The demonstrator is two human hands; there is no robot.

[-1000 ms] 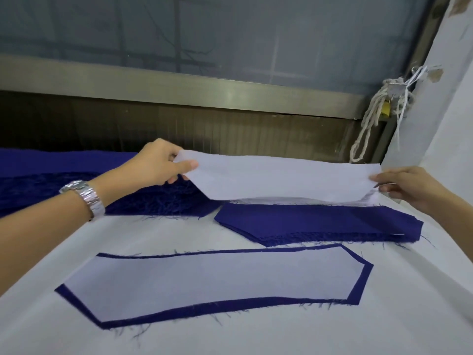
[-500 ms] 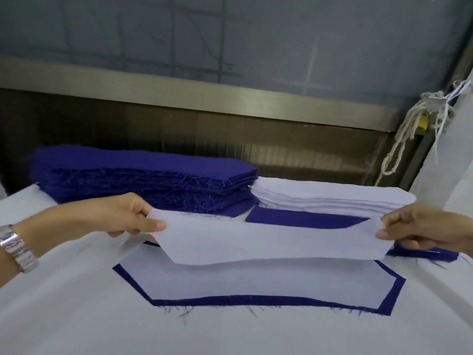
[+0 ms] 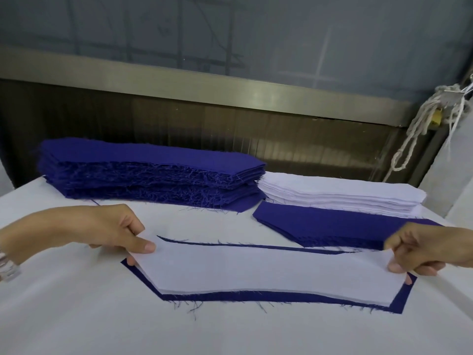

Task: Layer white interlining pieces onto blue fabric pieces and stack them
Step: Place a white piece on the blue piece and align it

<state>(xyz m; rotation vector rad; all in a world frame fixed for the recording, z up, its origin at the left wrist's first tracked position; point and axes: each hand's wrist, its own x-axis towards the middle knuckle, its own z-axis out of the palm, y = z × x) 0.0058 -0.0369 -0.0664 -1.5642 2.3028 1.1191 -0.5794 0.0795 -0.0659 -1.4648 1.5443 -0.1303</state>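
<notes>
The white interlining piece is held low over a blue fabric piece on the counter, with a blue border showing along its near edge. The left hand pinches its left end and the right hand pinches its right end. Behind stand a blue stack and a white stack.

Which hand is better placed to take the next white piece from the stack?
Probably the right hand: the white stack lies at the far right, just beyond it. The left hand is farther off, nearer the tall blue pile. Both pinch the white piece.
</notes>
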